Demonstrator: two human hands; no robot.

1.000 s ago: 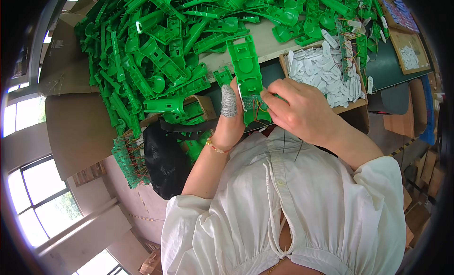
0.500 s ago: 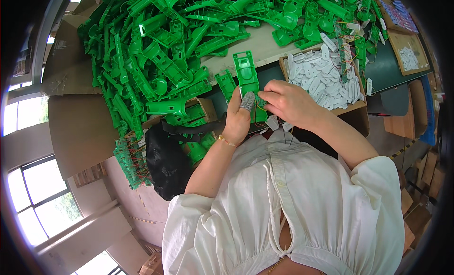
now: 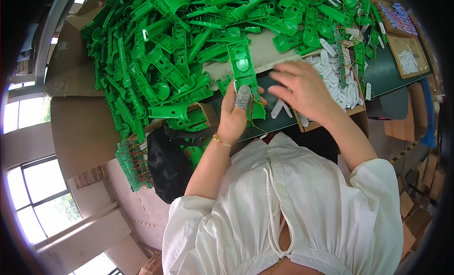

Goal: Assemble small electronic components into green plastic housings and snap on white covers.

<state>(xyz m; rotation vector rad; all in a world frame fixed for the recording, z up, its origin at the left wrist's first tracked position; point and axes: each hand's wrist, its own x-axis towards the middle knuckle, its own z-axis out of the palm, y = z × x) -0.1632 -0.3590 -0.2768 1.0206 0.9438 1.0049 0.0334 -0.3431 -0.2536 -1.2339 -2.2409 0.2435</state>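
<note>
In my left hand (image 3: 235, 112) is a long green plastic housing (image 3: 241, 62), gripped near its lower end with the far end pointing away from me. A grey cover wraps the thumb, which presses on the housing. Thin coloured wires come out beside that thumb. My right hand (image 3: 300, 88) hovers to the right of the housing, apart from it, fingers spread and seemingly holding nothing. Below its fingertips lie small white plastic pieces (image 3: 278, 108) on the dark table. Behind this hand a cardboard box (image 3: 358, 107) holds many white plastic pieces (image 3: 347, 91).
A large heap of green housings (image 3: 161, 52) covers the far and left side. Green circuit boards with wires (image 3: 132, 164) hang at the left, beside a black bag (image 3: 168, 164). Another board strip (image 3: 345, 57) lies by the white pieces. A shallow tray (image 3: 410, 57) stands far right.
My right hand has let go of the wired lower part of the housing and moved right and slightly up, its fingers spreading. The left hand keeps the housing, shifted slightly away from me.
</note>
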